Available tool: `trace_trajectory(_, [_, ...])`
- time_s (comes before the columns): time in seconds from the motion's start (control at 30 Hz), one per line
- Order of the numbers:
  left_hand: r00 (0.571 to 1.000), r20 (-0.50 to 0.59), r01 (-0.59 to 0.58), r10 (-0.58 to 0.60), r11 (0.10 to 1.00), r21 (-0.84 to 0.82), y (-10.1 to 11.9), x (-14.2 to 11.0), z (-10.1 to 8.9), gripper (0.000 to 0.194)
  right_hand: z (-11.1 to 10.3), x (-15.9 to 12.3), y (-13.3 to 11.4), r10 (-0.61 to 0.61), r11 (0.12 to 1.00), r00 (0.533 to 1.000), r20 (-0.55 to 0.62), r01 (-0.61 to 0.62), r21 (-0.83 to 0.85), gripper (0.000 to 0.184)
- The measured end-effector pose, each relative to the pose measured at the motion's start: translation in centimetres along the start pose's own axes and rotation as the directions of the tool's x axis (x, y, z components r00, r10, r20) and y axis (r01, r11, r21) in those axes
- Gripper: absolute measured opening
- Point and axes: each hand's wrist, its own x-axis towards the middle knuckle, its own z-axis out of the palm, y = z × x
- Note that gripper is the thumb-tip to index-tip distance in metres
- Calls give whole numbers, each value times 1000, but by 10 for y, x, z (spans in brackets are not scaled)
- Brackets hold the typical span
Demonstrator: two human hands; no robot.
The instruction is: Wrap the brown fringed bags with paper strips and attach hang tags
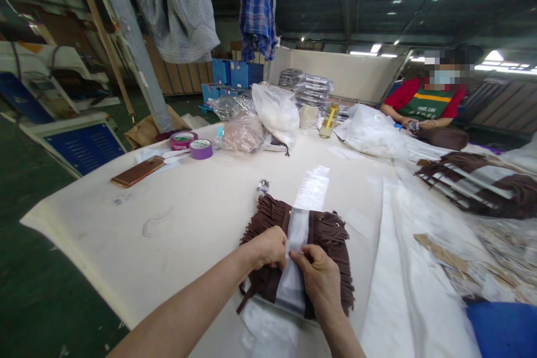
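Note:
A dark brown fringed suede bag [331, 235] lies on the table in front of me, with a translucent white wrapping strip [298, 229] running lengthwise over its middle. My left hand [271, 247] is closed, its fingers curled at the strip's left edge; whatever its fingertips grip is hidden. From the right, my right hand [322, 274] pinches the strip between thumb and forefinger, close to the left fingertips. Beyond the bag's far edge, a white paper sheet [312, 189] lies in line with the strip. A small wrapped metal piece [263, 187] sits at its far left corner.
Left on the table [104, 235] lie a phone [138, 172] and purple tape rolls [201, 149]. Plastic bags [274, 112] and a bottle [329, 119] stand farther back. At right are another brown fringed bundle [478, 182] and a co-worker [432, 103] handling something small.

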Motion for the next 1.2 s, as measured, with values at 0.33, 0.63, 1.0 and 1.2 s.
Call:
trace_trajectory(0.33, [996, -86, -7, 35, 954, 301, -3, -1, 4, 15, -1, 3, -5, -26, 958, 999, 42, 37, -284, 14])
trace_trajectory(0.63, [814, -143, -271, 563, 585, 764, -14, -38, 30, 18, -2, 4, -10, -7, 950, 998, 63, 27, -312, 14])
trace_trajectory(1.0, [514, -61, -47, 856, 100, 994, -58, -21, 75, 28, -6, 10, -11, 24, 949, 996, 88, 5, -315, 15])
trace_trajectory(1.2, [516, -29, -66, 856, 74, 995, -57, -22, 75, 30, -7, 9, -13, 57, 960, 996, 71, -36, -278, 15])
